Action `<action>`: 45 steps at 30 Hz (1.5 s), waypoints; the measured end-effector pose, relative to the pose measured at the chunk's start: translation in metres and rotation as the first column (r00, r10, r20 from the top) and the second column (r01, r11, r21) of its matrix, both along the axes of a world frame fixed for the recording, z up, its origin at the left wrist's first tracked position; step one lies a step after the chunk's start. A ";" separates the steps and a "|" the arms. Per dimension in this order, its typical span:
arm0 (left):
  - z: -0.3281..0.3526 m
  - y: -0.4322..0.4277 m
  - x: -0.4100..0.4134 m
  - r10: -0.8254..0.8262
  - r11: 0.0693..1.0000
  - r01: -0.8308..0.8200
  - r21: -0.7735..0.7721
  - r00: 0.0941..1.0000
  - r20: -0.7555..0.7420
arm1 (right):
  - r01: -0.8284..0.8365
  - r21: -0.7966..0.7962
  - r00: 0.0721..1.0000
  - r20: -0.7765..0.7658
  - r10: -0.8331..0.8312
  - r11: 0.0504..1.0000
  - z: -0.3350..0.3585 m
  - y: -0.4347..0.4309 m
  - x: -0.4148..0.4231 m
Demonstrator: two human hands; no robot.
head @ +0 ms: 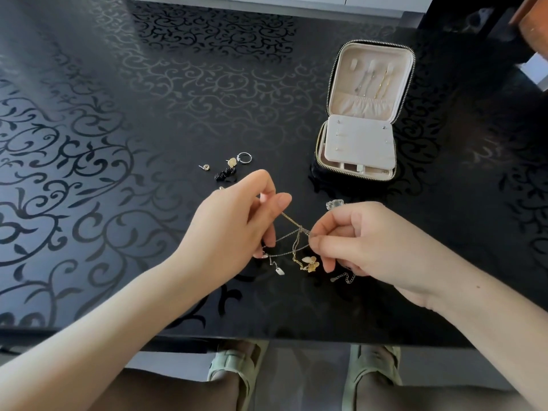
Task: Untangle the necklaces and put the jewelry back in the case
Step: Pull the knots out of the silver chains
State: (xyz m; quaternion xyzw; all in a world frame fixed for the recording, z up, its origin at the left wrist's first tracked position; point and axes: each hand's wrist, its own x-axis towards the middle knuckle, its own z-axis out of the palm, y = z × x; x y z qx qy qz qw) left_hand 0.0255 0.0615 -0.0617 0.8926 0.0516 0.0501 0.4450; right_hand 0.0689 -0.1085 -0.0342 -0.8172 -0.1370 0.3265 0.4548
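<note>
Head view | pinching chain (289,219) with left hand (237,221), knot (302,229) with right hand (364,241) | necklaces (292,252) tangled, held just above table (118,143) | ring (245,158), earrings (232,162) loose beyond | case (358,143) open, far right | early: untangling unfinished, loose pieces not yet cased

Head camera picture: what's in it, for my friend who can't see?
A left hand and right hand pinch tangled necklaces over a black patterned table. An open jewelry case sits behind, near a loose ring and earrings.
</note>
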 end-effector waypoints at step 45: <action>-0.013 0.003 -0.013 -0.398 0.664 0.336 0.668 0.915 -0.064 | 0.056 -0.297 0.717 0.676 0.169 0.953 -0.015 0.002 0.008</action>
